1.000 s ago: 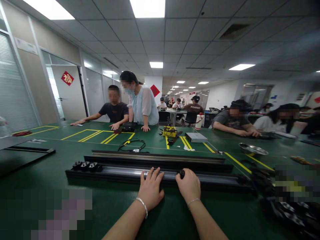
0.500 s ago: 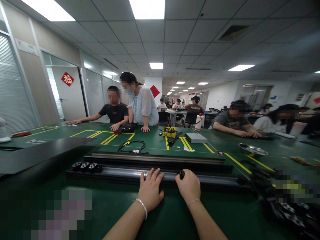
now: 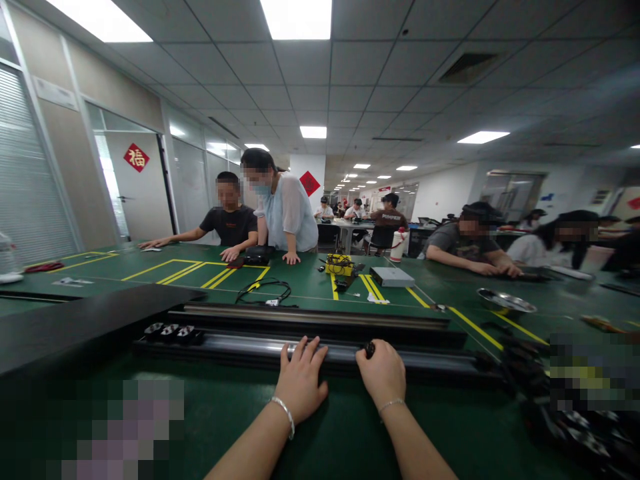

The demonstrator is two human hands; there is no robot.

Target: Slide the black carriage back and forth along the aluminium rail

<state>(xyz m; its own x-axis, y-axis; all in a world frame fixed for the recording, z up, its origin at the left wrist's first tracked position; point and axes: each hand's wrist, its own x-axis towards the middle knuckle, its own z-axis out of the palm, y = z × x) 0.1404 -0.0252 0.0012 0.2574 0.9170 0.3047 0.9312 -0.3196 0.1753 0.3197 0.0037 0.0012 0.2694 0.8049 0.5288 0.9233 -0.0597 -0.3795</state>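
The left hand [image 3: 300,383] is resting palm-down with its fingers [image 3: 311,349] spread flat, grasping nothing, pressing on the long black rail [image 3: 240,348] lying across the green desk [image 3: 350,433]; the right hand [image 3: 384,373] is clenching around a small black knob [image 3: 369,348] at the rail's near edge.

1. Two hands, the left hand [image 3: 300,381] and the right hand [image 3: 384,375], are resting on one long black rail [image 3: 240,347].
2. Three black knobs [image 3: 170,331] are sitting in a row.
3. Two people [image 3: 260,213] are leaning on the worktop [image 3: 310,287].
4. One metal dish [image 3: 506,299] is lying there.
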